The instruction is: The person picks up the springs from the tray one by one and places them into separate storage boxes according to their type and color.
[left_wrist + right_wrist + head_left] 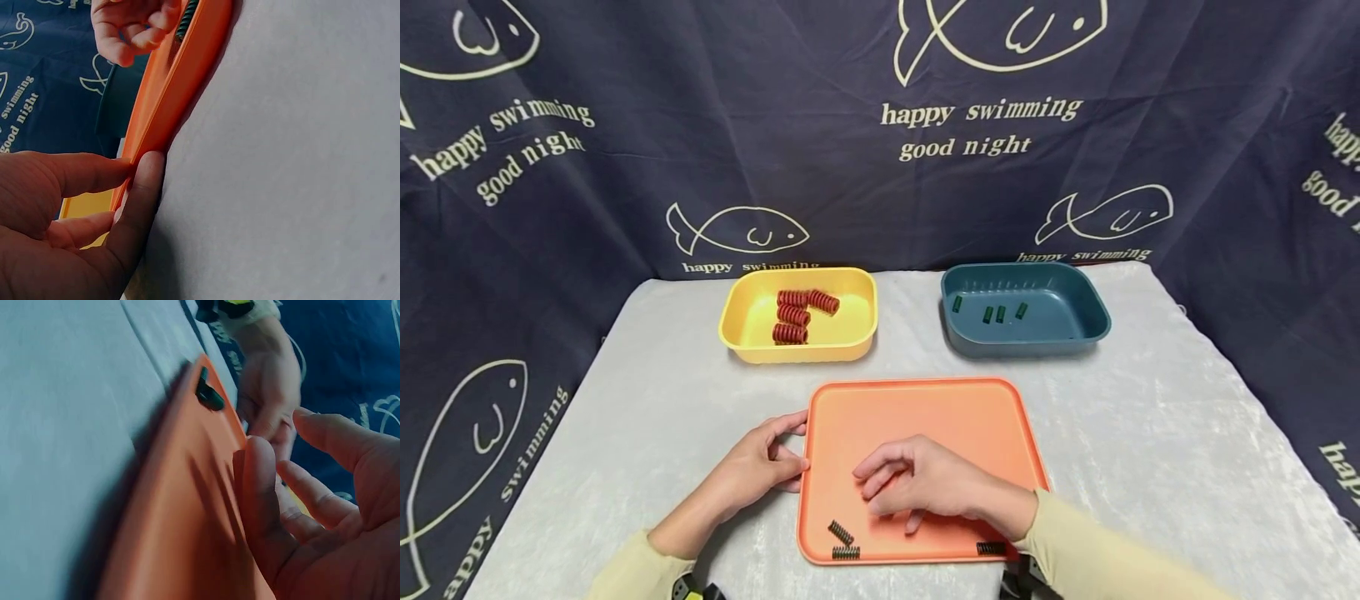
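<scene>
The orange tray [925, 408] lies flat on the table. At its left edge my left hand [756, 462] holds the rim between thumb and fingers; the left wrist view shows the fingertips [150, 167] against the outer wall. Over the tray's middle hovers my right hand [925, 479], fingers loosely bent with nothing between them. Two dark coil springs, one slanted [841, 532] and one lying along the rim [846, 553], are in the tray's near left corner. Another dark spring [991, 548] lies by the near right edge, close to the right sleeve.
Behind the tray on the left stands a yellow bin [797, 353] with several red springs [792, 315] in it. A dark blue bin [1026, 346] on the right holds several small green springs [1001, 314]. A navy fish-print cloth [850, 183] hangs at the back of the table.
</scene>
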A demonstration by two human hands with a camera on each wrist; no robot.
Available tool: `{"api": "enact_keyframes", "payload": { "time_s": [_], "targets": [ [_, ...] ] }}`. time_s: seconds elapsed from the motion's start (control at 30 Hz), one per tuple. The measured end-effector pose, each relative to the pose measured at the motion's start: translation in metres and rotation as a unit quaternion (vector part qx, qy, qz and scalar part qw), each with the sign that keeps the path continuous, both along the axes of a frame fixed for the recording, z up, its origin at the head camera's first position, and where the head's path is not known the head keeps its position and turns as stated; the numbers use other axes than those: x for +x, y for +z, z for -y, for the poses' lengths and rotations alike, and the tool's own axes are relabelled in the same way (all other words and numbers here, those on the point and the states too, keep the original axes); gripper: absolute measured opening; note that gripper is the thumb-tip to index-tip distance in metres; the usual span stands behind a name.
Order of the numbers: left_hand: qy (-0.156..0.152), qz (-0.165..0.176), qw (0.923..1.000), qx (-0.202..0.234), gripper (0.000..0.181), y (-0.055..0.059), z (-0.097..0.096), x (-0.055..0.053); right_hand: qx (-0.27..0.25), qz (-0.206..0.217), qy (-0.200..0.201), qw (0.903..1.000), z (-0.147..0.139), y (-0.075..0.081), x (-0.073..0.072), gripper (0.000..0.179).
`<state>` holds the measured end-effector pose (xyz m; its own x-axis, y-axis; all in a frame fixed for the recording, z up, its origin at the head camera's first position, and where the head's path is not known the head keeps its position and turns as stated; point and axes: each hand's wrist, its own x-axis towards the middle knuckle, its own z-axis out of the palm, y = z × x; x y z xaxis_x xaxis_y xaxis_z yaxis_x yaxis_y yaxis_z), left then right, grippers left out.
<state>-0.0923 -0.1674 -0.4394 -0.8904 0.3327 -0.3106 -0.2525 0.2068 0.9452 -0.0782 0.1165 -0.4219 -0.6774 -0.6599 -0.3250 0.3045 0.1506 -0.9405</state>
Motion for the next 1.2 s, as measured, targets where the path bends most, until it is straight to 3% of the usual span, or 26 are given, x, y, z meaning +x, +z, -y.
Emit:
{"api": "enact_keyframes", "payload": {
  "time_s": [0.2,0.47,0.57,0.87,1.1,1.2],
  "targets": [
    [-0.004,-0.001,1.0,0.0,0.071,0.001,0.0,0.0,0.045,-0.057,-0.002,0.9974,0.023,-0.002,0.009,0.03],
    [-0.005,-0.002,1.0,0.003,0.071,0.002,-0.001,0.001,0.094,-0.18,0.006,0.9793,0.041,-0.001,0.016,0.024],
    [-0.005,0.001,1.0,0.003,0.071,0.001,-0.001,0.001,0.115,-0.224,0.009,0.9678,0.045,-0.002,0.018,0.023],
    [-0.001,0.002,1.0,0.003,0.071,0.0,0.0,0.002,0.208,-0.351,0.038,0.9124,0.052,-0.002,0.022,0.023],
    [0.0,0.007,1.0,0.0,0.071,0.001,-0.001,0.002,0.236,-0.388,0.05,0.8897,0.053,0.002,0.024,0.024],
    [0.001,0.007,1.0,0.001,0.071,0.001,-0.001,0.003,0.238,-0.39,0.046,0.8881,0.051,0.002,0.024,0.023]
  ]
}}
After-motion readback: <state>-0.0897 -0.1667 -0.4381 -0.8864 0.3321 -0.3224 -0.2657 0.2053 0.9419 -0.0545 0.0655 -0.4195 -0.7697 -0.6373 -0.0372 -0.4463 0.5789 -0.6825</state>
